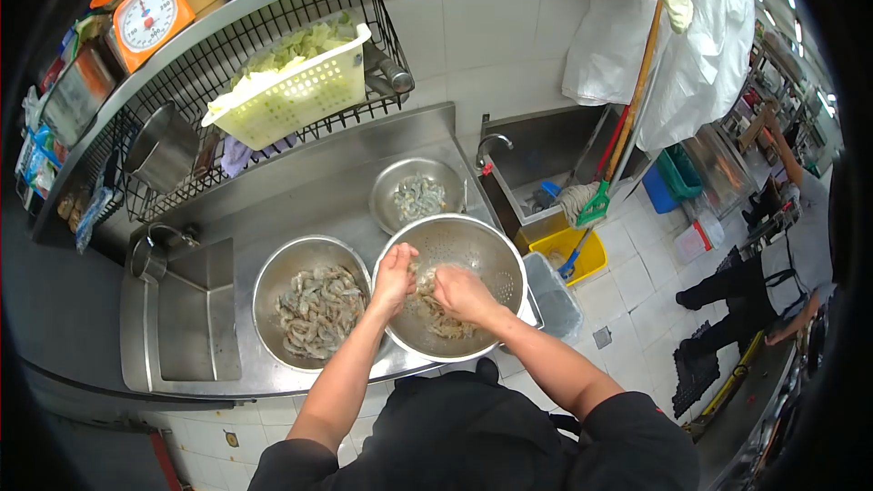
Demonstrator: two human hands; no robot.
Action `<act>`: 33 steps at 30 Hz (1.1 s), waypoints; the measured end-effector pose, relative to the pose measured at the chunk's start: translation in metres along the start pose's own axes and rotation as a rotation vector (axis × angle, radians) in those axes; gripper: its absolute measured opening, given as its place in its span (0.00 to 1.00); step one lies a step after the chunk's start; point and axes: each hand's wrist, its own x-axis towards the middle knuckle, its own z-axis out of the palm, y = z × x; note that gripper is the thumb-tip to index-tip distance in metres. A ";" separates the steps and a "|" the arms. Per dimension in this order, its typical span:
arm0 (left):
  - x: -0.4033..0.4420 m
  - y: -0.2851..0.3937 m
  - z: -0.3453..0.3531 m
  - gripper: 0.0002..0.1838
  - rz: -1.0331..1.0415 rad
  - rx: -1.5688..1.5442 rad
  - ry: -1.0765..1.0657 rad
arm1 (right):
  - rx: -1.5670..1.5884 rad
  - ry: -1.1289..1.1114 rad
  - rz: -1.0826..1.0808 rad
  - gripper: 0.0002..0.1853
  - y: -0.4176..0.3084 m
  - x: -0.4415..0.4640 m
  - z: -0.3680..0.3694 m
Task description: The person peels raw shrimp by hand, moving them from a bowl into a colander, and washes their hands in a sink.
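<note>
Both my hands are over a large perforated steel colander point(496, 259), their fingers curled close together. My left hand point(395, 277) is closed near the colander's left side; whatever its fingers pinch is too small to make out. Just right of it, my right hand point(462, 293) is also closed, its fingertips on something I cannot make out. Shrimp shells point(446, 323) lie in the bottom of the colander. To the left, a steel bowl point(271, 277) holds many grey shrimp point(320, 311). Behind the colander, a smaller bowl point(386, 184) contains peeled shrimp point(419, 198).
A sink point(198, 332) is at the left and another sink point(536, 159) at the back right. Above the counter, a wire rack holds a pale basket point(291, 86) of leaves. A yellow bucket point(587, 255) and a clear tub point(555, 305) stand right. Another person point(773, 273) is far right.
</note>
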 end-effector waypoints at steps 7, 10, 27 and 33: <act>-0.007 -0.003 0.009 0.15 0.103 -0.449 -0.159 | 0.112 -0.076 0.223 0.19 -0.005 0.010 -0.006; -0.008 -0.004 0.017 0.16 0.189 -0.495 -0.182 | 0.431 -0.006 0.244 0.19 -0.011 0.020 0.009; -0.006 -0.002 0.005 0.09 0.122 -0.561 -0.022 | -0.481 -0.316 0.102 0.15 0.022 -0.021 0.002; -0.009 -0.010 0.023 0.07 0.126 -0.289 0.060 | 0.827 0.042 0.468 0.13 -0.003 0.012 -0.012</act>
